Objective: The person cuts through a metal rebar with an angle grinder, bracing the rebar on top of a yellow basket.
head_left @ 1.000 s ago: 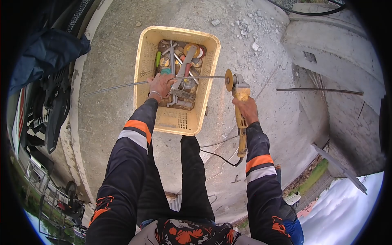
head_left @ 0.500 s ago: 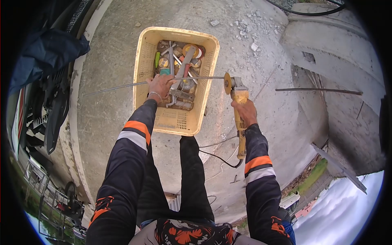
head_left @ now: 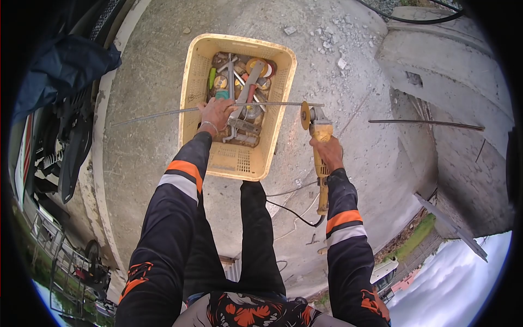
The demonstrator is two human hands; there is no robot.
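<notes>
My left hand [head_left: 217, 113] is closed round a thin ribbed metal rod [head_left: 158, 115], above the yellow plastic crate [head_left: 222, 166]. The rod lies across the crate and sticks out on both sides. To the right of the crate, my right hand [head_left: 328, 151] grips a yellow angle grinder [head_left: 322, 132]. Its round disc [head_left: 305, 115] is at the rod, near the rod's right end. Inside the crate are a grey metal bar [head_left: 250, 82], a green-handled tool [head_left: 212, 78], several cutting discs and other tools.
Another thin rod [head_left: 425, 122] lies at the right, by a concrete block [head_left: 447, 82]. Broken concrete bits [head_left: 327, 41] are scattered beyond the crate. A black cable [head_left: 294, 211] runs from the grinder towards my legs. Dark blue cloth [head_left: 65, 71] and vehicle parts are at the left.
The grinder has shifted slightly down relative to the rod, and a short length of rod now shows right of the disc. My left hand keeps its hold.
</notes>
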